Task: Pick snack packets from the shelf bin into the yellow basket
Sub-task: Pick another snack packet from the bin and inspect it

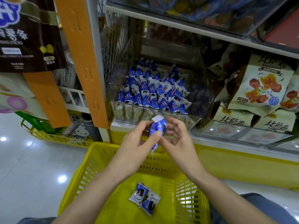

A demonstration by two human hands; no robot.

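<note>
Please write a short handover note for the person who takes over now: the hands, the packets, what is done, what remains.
Left hand: pinches a blue snack packet above the yellow basket.
Right hand: fingers curl beside that packet; grip unclear.
Done: two packets lie in the basket.
Left: drop the held one in, then pick more from the clear shelf bin, which holds many.
</note>
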